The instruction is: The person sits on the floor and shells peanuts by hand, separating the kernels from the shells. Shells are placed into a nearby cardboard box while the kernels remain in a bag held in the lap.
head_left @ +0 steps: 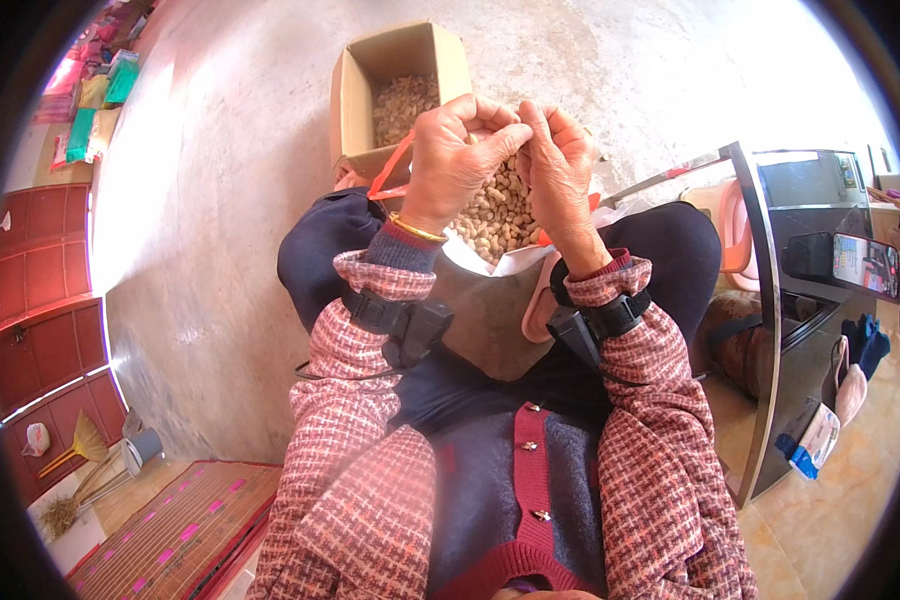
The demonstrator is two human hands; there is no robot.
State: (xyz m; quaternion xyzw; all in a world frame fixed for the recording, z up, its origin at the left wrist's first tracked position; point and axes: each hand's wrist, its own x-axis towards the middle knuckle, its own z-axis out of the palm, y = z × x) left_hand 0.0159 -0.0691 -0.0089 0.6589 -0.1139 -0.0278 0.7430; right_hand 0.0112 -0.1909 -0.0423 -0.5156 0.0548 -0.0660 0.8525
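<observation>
My left hand (pixel 461 154), with a gold-coloured bangle at the wrist, is raised over a bag of unshelled peanuts (pixel 495 217). Its thumb and forefinger meet the fingertips of my right hand (pixel 559 154). A small tan piece, apparently a peanut (pixel 472 139), shows within the curled fingers of my left hand. Whatever lies between the touching fingertips is hidden. The bag has white edges and orange-red handles and stands between my knees. Just beyond my left hand, an open cardboard box (pixel 454 64) holds a layer of peanut shells (pixel 403 105).
A glass-topped table with a metal frame (pixel 765 315) stands on the right, with a phone (pixel 866 266) on it. Pink plastic slippers or stools, partly hidden, lie near my right knee. A woven mat (pixel 172 525), a broom (pixel 86 442) and a grey bucket (pixel 146 446) are at the lower left.
</observation>
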